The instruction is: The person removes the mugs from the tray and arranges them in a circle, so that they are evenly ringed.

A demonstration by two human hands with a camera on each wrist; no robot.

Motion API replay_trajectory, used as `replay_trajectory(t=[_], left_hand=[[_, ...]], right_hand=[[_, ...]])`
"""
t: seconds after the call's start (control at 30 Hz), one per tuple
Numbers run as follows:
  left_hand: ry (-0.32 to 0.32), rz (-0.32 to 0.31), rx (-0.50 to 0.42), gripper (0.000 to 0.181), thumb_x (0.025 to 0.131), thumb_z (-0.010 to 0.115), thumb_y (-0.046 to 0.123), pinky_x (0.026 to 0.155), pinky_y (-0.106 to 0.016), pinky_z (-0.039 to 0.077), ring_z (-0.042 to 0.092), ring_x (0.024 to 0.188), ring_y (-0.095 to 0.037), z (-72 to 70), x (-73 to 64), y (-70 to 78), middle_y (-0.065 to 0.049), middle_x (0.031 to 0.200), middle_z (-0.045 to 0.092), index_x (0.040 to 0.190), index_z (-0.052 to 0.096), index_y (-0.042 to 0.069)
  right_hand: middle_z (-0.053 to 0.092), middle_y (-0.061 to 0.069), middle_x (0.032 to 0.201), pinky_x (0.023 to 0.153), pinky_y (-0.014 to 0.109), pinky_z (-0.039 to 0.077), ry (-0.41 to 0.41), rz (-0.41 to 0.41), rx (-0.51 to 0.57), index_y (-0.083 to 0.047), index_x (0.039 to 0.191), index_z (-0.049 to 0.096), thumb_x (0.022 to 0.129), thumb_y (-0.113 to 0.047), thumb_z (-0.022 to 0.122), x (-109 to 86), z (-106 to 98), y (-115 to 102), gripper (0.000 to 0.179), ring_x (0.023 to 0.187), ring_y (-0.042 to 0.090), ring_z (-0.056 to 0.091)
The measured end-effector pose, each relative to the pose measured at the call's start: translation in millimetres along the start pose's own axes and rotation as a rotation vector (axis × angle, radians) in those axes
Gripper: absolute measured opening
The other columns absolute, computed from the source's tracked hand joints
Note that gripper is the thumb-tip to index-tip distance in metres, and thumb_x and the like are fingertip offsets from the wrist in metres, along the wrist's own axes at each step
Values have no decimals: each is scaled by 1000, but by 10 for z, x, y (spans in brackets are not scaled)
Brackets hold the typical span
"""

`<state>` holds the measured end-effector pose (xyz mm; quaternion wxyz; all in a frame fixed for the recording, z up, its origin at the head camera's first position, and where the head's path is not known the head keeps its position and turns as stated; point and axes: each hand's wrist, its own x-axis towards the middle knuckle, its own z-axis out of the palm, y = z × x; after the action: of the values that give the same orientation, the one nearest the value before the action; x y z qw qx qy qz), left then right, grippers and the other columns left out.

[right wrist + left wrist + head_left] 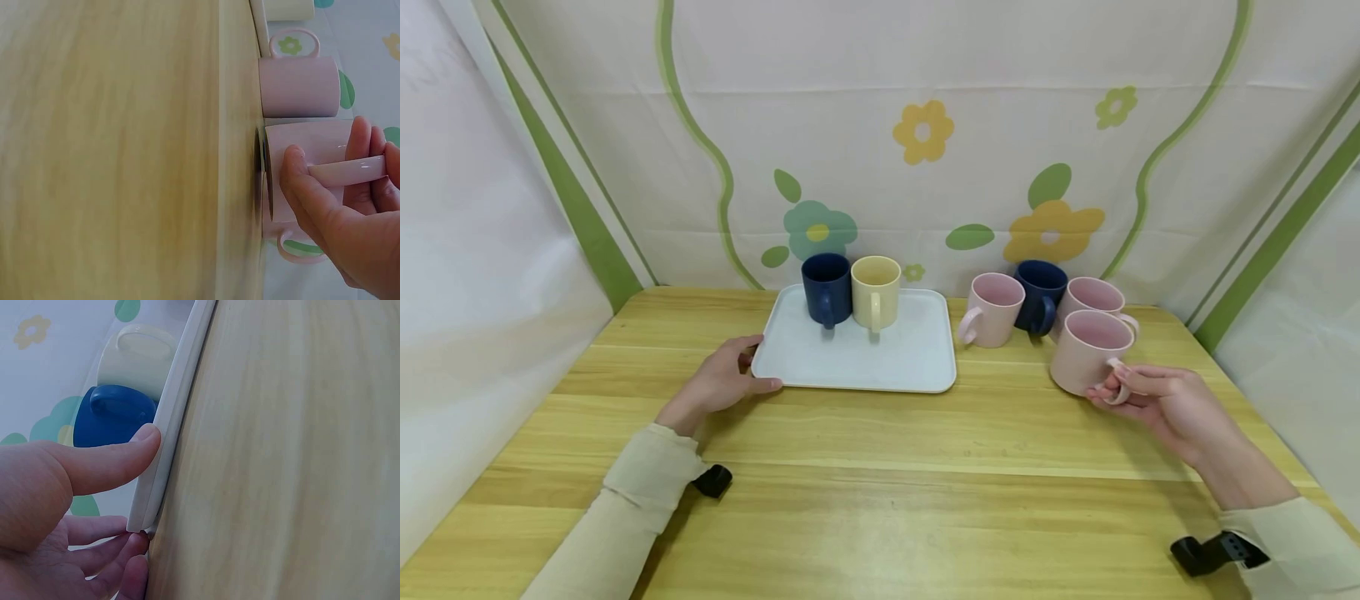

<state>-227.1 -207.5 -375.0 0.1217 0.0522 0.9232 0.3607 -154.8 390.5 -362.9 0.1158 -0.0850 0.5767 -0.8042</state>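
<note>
My left hand [718,379] grips the left end of a white tray [850,367]; in the left wrist view its thumb presses the rim and its fingertips sit at the lower edge. On the tray, a dark blue mug [815,292] and a pale yellow mug [865,310] stand upright side by side, handles toward me. Over at the right, my right hand [1172,408] pinches the handle of a pink mug [1075,362]. That mug is upright, its base close over the tabletop in the right wrist view.
Right of the tray stand another pink mug [1000,317] and a dark blue mug [1036,287]. A third pink mug [1093,292] is partly hidden behind the held one. A flower-patterned curtain [850,167] borders the back of the wooden table [880,500].
</note>
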Motion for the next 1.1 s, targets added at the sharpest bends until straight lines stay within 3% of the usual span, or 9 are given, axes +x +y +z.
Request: replay_trajectory(t=[0.47,0.83,0.97,1.1], left_hand=[[-2,-7,-9,97,96,81,32,117,-62,41,47,141,-48,-1,4,-6,-34,161,39,165,25,-5],[-3,-8,-5,97,96,81,33,118,-62,41,46,142,-49,3,11,-12,-34,161,39,165,24,-6],[-7,-19,-8,98,96,81,33,119,-63,40,46,142,-48,-4,6,-5,-34,161,39,166,24,-5],[-7,-24,-4,98,96,81,33,119,-63,40,46,142,-49,-14,-1,-3,-34,161,39,166,24,-5]], right_hand=[[78,15,107,97,41,62,-46,99,107,6,109,76,114,3,33,10,-165,-73,43,109,33,79],[79,13,114,101,39,61,-128,144,94,4,113,75,114,3,30,2,-255,-76,45,114,27,77],[79,13,116,101,39,61,-122,158,82,4,116,76,114,2,31,-1,-251,-77,45,115,26,77],[80,11,115,98,36,62,-59,174,12,-1,116,78,114,-1,35,-7,-240,-86,44,113,23,78]])
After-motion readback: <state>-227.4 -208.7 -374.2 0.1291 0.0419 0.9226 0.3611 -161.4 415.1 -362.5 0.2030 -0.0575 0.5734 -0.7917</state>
